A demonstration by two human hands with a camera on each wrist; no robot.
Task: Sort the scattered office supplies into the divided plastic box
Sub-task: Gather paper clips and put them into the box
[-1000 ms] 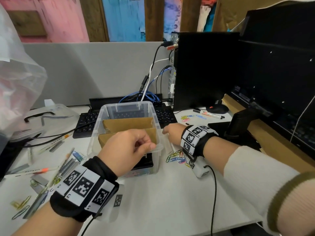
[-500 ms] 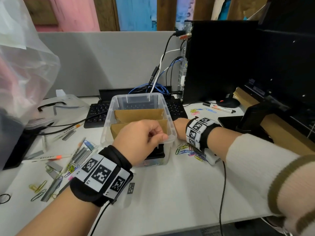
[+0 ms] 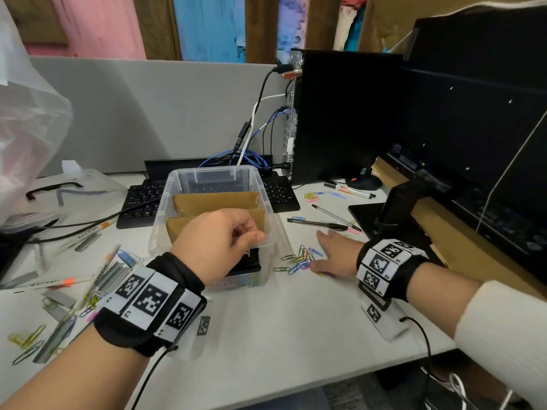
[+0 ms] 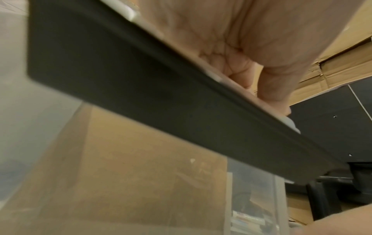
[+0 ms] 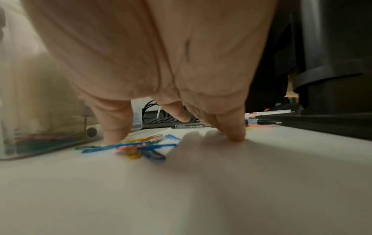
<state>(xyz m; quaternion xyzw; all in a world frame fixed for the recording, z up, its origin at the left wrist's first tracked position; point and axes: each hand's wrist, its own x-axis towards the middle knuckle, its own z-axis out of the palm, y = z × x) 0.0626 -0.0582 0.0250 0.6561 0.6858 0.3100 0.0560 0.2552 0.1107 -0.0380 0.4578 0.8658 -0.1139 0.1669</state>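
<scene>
A clear plastic box (image 3: 213, 176) with cardboard dividers (image 3: 213, 202) stands mid-desk. My left hand (image 3: 251, 236) hovers over its front compartment and grips a flat black object (image 3: 247, 261). In the left wrist view that black object (image 4: 161, 95) lies across my palm, with the fingers (image 4: 277, 82) curled behind it. My right hand (image 3: 325, 250) lies on the desk right of the box, fingers spread. Its fingertips (image 5: 233, 133) touch the desk beside a heap of coloured paper clips (image 3: 302, 258) (image 5: 141, 147). More clips show through the box wall (image 5: 40, 139).
Two pens (image 3: 316, 223) and a marker (image 3: 349, 190) lie beyond my right hand. Staple strips, clips and markers (image 3: 97, 276) litter the left side. A keyboard (image 3: 142, 202), a PC tower (image 3: 340, 113), a monitor stand (image 3: 396, 202) and a plastic bag (image 3: 29, 128) ring the area.
My right hand has moved away from the box's right rim, out to the right, and now lies spread on the desk at the paper clips. My left hand stays over the front compartment.
</scene>
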